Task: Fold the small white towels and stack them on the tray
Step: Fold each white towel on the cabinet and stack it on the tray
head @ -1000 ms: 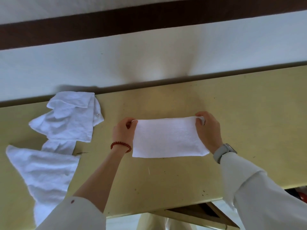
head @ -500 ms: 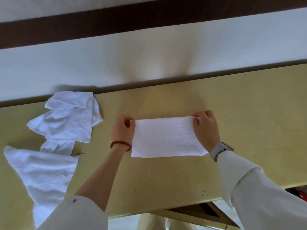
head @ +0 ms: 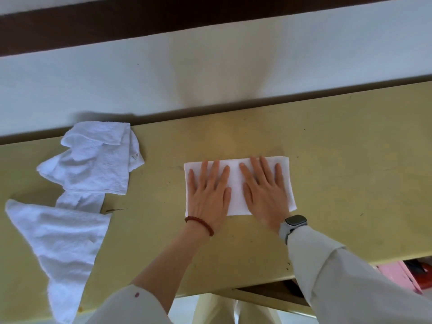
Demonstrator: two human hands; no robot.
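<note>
Unreadable corner emblem [head: 134,156], crumpled towel [head: 93,160]

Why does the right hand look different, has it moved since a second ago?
Yes. The right hand left the far right corner of the folded towel and now lies flat on its middle, inward from that edge, beside the left hand.

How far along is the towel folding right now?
Done: none stacked; no tray is in view. In hand: one folded towel lies flat on the table, the left hand and right hand pressing it with straight fingers. Left: the crumpled towels at the left, unfolded.
</note>
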